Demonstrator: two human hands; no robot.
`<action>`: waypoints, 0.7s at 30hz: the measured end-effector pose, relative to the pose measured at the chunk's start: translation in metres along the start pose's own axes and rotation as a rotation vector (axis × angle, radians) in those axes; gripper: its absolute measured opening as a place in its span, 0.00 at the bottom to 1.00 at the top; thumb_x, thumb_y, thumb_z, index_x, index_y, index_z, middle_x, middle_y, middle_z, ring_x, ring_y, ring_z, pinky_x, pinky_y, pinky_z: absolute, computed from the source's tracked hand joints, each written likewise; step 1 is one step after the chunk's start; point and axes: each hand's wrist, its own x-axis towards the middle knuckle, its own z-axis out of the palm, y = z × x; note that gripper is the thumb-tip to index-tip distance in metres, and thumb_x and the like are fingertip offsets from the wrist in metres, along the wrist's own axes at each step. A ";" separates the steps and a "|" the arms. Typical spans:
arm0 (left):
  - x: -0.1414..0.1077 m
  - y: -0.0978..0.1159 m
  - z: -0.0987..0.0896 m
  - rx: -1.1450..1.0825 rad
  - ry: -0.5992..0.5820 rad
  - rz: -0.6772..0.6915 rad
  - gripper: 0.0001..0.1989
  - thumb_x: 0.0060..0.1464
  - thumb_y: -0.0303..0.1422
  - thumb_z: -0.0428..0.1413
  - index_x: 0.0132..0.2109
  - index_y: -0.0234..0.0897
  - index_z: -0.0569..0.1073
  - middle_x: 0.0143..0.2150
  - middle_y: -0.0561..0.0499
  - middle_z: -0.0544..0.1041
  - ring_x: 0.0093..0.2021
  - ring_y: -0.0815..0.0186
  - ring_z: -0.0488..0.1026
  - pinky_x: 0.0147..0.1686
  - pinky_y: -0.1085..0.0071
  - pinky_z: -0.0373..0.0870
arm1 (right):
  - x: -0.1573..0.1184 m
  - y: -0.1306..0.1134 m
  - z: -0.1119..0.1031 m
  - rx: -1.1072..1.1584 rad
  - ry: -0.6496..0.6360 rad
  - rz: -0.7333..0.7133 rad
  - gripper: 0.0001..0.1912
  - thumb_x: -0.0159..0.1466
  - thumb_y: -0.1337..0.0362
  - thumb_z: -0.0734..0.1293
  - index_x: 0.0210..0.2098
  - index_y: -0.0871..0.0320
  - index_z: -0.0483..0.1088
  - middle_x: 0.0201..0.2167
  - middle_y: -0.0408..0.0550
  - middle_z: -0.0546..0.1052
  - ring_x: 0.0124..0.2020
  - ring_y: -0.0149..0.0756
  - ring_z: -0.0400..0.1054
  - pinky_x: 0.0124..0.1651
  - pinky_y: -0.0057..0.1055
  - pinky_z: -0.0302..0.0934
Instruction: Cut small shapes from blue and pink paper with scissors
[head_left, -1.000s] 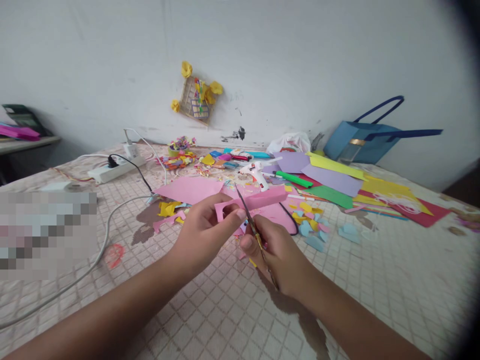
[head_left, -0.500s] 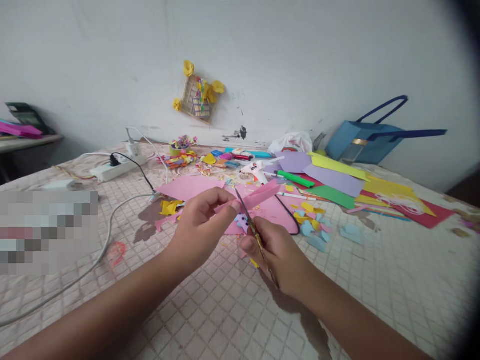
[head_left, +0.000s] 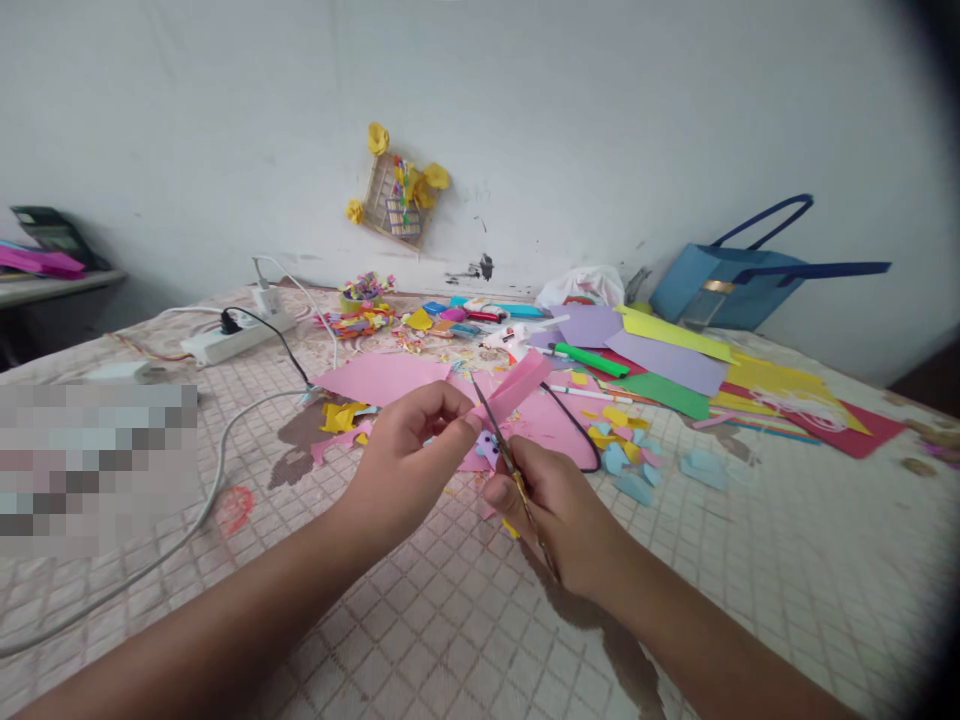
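My left hand [head_left: 416, 455] pinches a folded strip of pink paper [head_left: 517, 388] between thumb and fingers, and the strip slants up to the right. My right hand [head_left: 559, 500] is wrapped round gold-handled scissors [head_left: 517, 478], their blades pointing up and to the left across the paper by my left fingertips. Beneath both hands lies a larger pink sheet [head_left: 382, 375] with a dark-edged corner on its right. A small purple piece with dark dots [head_left: 489, 447] shows between my hands, partly hidden.
A white glue gun [head_left: 514, 340] and a green marker [head_left: 592, 360] lie behind my hands. Paper scraps [head_left: 622, 440] are scattered to the right, before coloured sheets [head_left: 667, 360] and a blue bag [head_left: 727, 285]. A power strip [head_left: 240, 338] with a trailing cable [head_left: 217, 470] is at left.
The pink strip has shifted slightly left and tilted, its folded end now looking more rounded. My left hand has moved a little; the scissors stay at nearly the same place.
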 end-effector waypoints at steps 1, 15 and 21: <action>0.000 0.000 0.000 0.000 0.002 0.001 0.07 0.50 0.32 0.53 0.26 0.36 0.67 0.24 0.54 0.68 0.26 0.70 0.64 0.26 0.74 0.59 | 0.000 0.000 0.000 0.000 0.002 0.000 0.17 0.63 0.51 0.58 0.27 0.57 0.56 0.21 0.40 0.63 0.22 0.29 0.55 0.23 0.27 0.46; -0.001 0.003 0.001 0.021 -0.018 -0.062 0.07 0.49 0.32 0.52 0.26 0.35 0.66 0.24 0.54 0.68 0.27 0.69 0.65 0.25 0.73 0.61 | 0.001 -0.002 -0.001 -0.006 0.032 -0.034 0.16 0.63 0.53 0.58 0.25 0.57 0.55 0.21 0.38 0.60 0.22 0.28 0.51 0.23 0.27 0.44; -0.002 0.001 0.003 -0.015 -0.025 -0.083 0.06 0.49 0.32 0.52 0.27 0.36 0.66 0.24 0.54 0.68 0.27 0.69 0.65 0.25 0.73 0.63 | 0.001 -0.002 -0.001 -0.002 0.040 -0.031 0.17 0.63 0.51 0.58 0.25 0.57 0.55 0.20 0.38 0.60 0.21 0.28 0.52 0.23 0.27 0.45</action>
